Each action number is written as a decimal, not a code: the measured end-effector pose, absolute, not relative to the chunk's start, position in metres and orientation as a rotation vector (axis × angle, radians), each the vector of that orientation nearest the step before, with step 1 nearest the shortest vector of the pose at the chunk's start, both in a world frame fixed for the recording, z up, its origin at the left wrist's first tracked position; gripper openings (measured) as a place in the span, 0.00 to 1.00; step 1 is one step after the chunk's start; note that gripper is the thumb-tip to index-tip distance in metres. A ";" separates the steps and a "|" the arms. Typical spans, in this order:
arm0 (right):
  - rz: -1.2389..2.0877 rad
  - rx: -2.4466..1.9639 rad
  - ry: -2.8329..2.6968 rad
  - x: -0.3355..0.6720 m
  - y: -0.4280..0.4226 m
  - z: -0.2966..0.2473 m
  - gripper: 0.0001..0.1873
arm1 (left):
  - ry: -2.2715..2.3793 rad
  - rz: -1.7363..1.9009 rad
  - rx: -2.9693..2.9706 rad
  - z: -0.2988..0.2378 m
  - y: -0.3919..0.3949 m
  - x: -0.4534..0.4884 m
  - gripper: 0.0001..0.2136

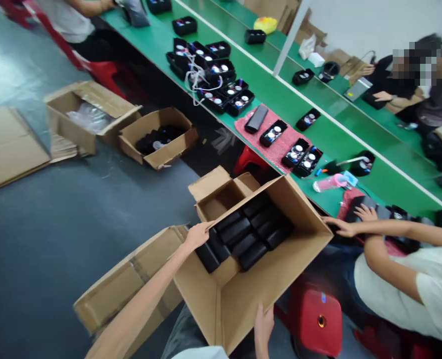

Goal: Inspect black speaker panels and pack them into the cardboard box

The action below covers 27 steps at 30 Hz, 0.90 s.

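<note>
- The box (258, 294), open at the top and tilted, fills the lower centre of the frame.
- The left hand (196, 235) is pinching the box's rim at its left corner, the forearm running up from the bottom edge of the frame.
- The right hand (264, 321) is at the box's near edge, low in the frame; its grip is pressed on the cardboard there, with part of the fingers hidden.
- Inside the box, black cases (249, 232) lie in rows toward the far left side; bare cardboard shows on the near side.
- A small box (221, 202) stands open just beyond the box; a long carton (131, 281) lies to its left, partly behind the left forearm.
- At the right of the frame, a co-worker's hand (342, 227) is at the box's right corner, whether touching I cannot tell; the other hand (366, 213) rests on a dark case.
- A red stool (320, 329) stands at lower right.
- The green bench (131, 32) runs from upper left to right, carrying open black shells (221, 67), white cables (194, 80), a pink sheet (254, 141) and a pink bottle (329, 183).
- At upper left of centre, a carton of clear plastic (118, 124) adjoins a carton of black parts (168, 153) on the floor.
</note>
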State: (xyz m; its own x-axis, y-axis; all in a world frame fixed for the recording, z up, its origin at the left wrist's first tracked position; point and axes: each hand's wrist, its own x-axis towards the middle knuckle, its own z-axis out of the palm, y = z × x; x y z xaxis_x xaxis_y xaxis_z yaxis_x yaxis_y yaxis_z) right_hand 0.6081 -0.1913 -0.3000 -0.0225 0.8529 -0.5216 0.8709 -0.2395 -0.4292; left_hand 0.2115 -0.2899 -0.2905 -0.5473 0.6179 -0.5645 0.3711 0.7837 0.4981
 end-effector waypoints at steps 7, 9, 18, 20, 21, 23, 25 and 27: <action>-1.214 2.370 1.814 0.618 -0.200 -0.317 0.30 | 2.205 0.365 0.785 -0.298 -0.305 0.210 0.28; -1.245 2.376 1.827 0.623 -0.199 -0.321 0.30 | 2.210 0.357 0.781 -0.299 -0.307 0.213 0.28; -1.344 2.290 1.902 0.643 -0.210 -0.326 0.44 | 2.218 0.366 0.761 -0.293 -0.323 0.229 0.27; -1.324 2.268 1.911 0.643 -0.197 -0.325 0.44 | 2.219 0.369 0.764 -0.291 -0.317 0.228 0.26; -1.300 2.264 1.916 0.643 -0.187 -0.323 0.44 | 2.223 0.369 0.762 -0.291 -0.311 0.228 0.26; -1.225 2.266 1.932 0.642 -0.161 -0.320 0.43 | 2.228 0.378 0.758 -0.291 -0.293 0.228 0.26; -1.145 2.271 1.952 0.643 -0.131 -0.315 0.42 | 2.229 0.407 0.761 -0.292 -0.271 0.234 0.26; -1.094 2.263 1.968 0.647 -0.100 -0.309 0.39 | 2.227 0.446 0.764 -0.295 -0.248 0.245 0.27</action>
